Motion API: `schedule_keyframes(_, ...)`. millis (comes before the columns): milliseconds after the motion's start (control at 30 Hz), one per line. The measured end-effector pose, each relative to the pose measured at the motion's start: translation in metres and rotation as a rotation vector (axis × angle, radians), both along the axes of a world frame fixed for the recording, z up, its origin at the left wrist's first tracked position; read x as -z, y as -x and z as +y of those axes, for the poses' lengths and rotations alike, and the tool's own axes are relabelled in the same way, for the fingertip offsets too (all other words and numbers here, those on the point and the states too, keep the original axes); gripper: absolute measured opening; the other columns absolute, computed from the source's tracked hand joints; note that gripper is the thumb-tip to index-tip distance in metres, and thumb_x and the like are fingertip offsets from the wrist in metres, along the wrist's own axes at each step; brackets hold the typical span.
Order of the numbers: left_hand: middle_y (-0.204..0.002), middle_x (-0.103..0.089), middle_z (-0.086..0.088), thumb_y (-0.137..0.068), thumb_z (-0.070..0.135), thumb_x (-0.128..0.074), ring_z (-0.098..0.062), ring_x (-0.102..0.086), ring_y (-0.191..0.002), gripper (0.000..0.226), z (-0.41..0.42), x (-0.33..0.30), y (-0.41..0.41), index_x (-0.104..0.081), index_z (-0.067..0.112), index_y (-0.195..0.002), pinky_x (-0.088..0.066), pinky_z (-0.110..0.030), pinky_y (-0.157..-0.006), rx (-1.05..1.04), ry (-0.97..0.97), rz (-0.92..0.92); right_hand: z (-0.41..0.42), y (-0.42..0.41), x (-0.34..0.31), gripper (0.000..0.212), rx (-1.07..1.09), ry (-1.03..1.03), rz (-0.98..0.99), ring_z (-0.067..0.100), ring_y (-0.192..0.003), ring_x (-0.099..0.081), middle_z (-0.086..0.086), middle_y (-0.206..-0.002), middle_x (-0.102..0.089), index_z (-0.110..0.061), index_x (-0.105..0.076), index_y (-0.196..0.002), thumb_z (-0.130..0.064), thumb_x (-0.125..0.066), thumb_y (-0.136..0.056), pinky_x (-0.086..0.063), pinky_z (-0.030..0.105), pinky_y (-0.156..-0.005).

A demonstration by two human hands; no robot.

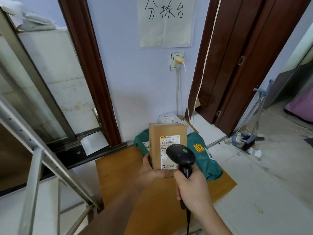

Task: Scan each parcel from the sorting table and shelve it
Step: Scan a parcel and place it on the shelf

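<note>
Your right hand (191,187) is nearest the camera, its grip wrapped around the handle of a black barcode scanner (182,157), with the scanner's cord trailing down past your wrist. The scanner's head, marked by a small green dot, sits in front of the lower part of the white shipping label (169,141) on a brown cardboard parcel (166,133). Your left hand (150,168) holds that parcel from the bottom-left corner, thumb across the lower front edge, keeping it upright with the label facing you. Both hands are above the wooden bench (118,180), whose bare top shows to the left and below your arms. Just behind the parcel, a green plastic mailer (205,160) with a yellow and red sticker lies on the bench, and farther back a white mailer (166,118) and a flat cardboard piece rest against the wall. A metal shelf frame (36,167) stands to your left. On the wall above, two cables hang from a socket (177,61), and higher still a paper sign (166,21) carries handwritten characters. A broom and dustpan (249,133) lean by the doorway on the right.
</note>
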State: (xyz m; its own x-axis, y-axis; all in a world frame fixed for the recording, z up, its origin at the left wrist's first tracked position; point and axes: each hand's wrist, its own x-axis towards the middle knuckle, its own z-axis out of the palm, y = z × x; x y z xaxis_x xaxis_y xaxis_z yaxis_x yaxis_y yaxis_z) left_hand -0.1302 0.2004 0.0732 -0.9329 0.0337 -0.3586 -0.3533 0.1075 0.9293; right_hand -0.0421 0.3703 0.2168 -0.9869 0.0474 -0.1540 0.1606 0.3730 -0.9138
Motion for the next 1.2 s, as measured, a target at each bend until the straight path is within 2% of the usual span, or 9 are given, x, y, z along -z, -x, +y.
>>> schedule_keyframes(133,-0.136,-0.061,0.013,-0.048,0.036,-0.105,-0.013,-0.062,-0.125,0.138,-0.008,-0.003,-0.028,-0.023,0.026,-0.158,-0.051,-0.046,-0.11,-0.018,-0.021,0.006,-0.008,-0.03,-0.011,0.012,0.011,-0.015,0.007,0.014,-0.035,-0.05,0.01,-0.052,-0.053,-0.011,-0.054,-0.083,-0.011,-0.061,-0.092,-0.045,0.022,-0.04)
schedule_keyframes(333,-0.134,-0.06,0.015,-0.055,0.028,-0.103,-0.007,-0.06,-0.123,0.125,-0.026,-0.002,-0.082,-0.027,0.027,-0.155,-0.049,-0.032,-0.106,-0.02,0.011,-0.033,-0.02,-0.08,-0.023,0.007,0.023,0.001,0.027,0.017,-0.037,-0.052,0.009,-0.048,-0.053,-0.011,-0.055,-0.085,-0.009,-0.061,-0.09,-0.043,0.02,-0.038)
schedule_keyframes(467,-0.141,-0.057,0.005,-0.066,0.021,-0.098,-0.016,-0.055,-0.127,0.122,-0.031,-0.01,-0.119,-0.022,0.017,-0.161,-0.045,-0.036,-0.108,-0.083,0.034,-0.078,-0.02,-0.11,-0.028,0.011,-0.037,0.0,0.019,0.013,-0.037,-0.053,0.001,-0.045,-0.054,-0.018,-0.054,-0.085,-0.013,-0.062,-0.091,-0.044,0.021,-0.04)
schedule_keyframes(600,-0.119,-0.063,0.009,-0.079,0.015,-0.087,-0.008,-0.064,-0.104,0.082,-0.026,-0.026,-0.161,-0.037,0.023,-0.143,-0.058,-0.018,-0.076,-0.108,0.027,-0.083,-0.011,-0.132,-0.03,0.01,-0.129,-0.025,-0.012,0.013,-0.038,-0.054,0.002,-0.049,-0.055,-0.017,-0.054,-0.087,-0.015,-0.062,-0.093,-0.048,0.022,-0.042)
schedule_keyframes(667,-0.108,-0.059,0.017,-0.082,0.023,-0.085,0.0,-0.06,-0.092,0.085,-0.025,-0.029,-0.182,-0.033,0.021,-0.149,-0.055,-0.015,-0.062,-0.129,-0.029,-0.062,-0.006,-0.143,-0.03,0.01,-0.186,-0.026,-0.012,0.011,-0.038,-0.053,0.006,-0.056,-0.056,-0.014,-0.054,-0.088,-0.016,-0.062,-0.094,-0.047,0.019,-0.042)
schedule_keyframes(800,-0.108,-0.055,0.019,-0.08,0.051,-0.079,0.002,-0.056,-0.094,0.08,-0.019,-0.028,-0.217,-0.035,0.025,-0.142,-0.051,-0.02,-0.084,-0.198,-0.055,-0.056,0.009,-0.168,-0.028,0.008,-0.34,-0.052,0.029,0.009,-0.041,-0.051,0.003,-0.056,-0.054,-0.017,-0.055,-0.089,-0.015,-0.061,-0.095,-0.046,0.023,-0.047)
schedule_keyframes(900,-0.121,-0.067,0.008,-0.062,0.078,-0.081,-0.008,-0.067,-0.106,0.1,-0.011,-0.013,-0.258,-0.045,0.024,-0.138,-0.056,-0.023,-0.086,-0.251,-0.124,-0.045,0.021,-0.19,-0.021,0.012,-0.462,-0.099,0.078,0.013,-0.047,-0.05,-0.002,-0.053,-0.051,-0.019,-0.056,-0.083,-0.019,-0.062,-0.093,-0.047,0.037,-0.057)
schedule_keyframes(1067,-0.127,-0.072,-0.004,-0.066,0.069,-0.087,-0.023,-0.071,-0.115,0.1,-0.006,0.009,-0.339,-0.052,0.018,-0.144,-0.055,-0.046,-0.105,-0.396,-0.224,-0.102,0.02,-0.23,-0.014,0.006,-0.621,-0.045,0.032,0.015,-0.043,-0.051,0.005,-0.052,-0.05,-0.016,-0.057,-0.091,-0.017,-0.061,-0.094,-0.047,0.033,-0.05)
schedule_keyframes(1200,-0.119,-0.076,0.0,-0.061,0.065,-0.085,-0.014,-0.074,-0.105,0.091,-0.019,-0.003,-0.402,-0.058,0.018,-0.133,-0.058,-0.029,-0.09,-0.561,-0.196,-0.076,-0.003,-0.259,-0.012,0.013,-0.746,-0.037,0.019,0.015,-0.04,-0.05,0.002,-0.047,-0.049,-0.013,-0.056,-0.085,-0.02,-0.062,-0.093,-0.051,0.038,-0.052)
